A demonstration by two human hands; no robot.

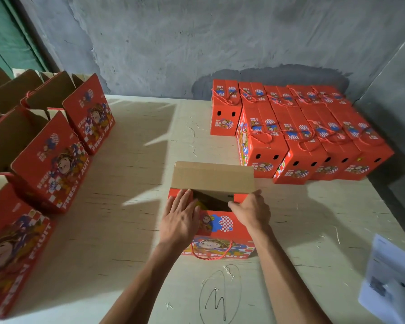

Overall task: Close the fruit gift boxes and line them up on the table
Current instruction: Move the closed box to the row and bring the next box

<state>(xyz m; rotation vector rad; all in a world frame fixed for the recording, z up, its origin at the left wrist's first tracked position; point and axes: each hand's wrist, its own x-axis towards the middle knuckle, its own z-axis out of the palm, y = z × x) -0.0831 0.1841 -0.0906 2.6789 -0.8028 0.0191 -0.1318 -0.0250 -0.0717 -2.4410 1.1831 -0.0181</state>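
Both hands work the fruit gift box (216,232): left hand (180,218) flat, pressing its side flap inward; right hand (251,211) pinching the opposite flap, so the raised cardboard lid (212,176) beyond them can fold over.

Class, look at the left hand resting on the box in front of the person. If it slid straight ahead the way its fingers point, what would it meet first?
Most likely the raised brown flap of the open box: the left hand points its fingers across the dark opening toward it, though depth is hard to judge.
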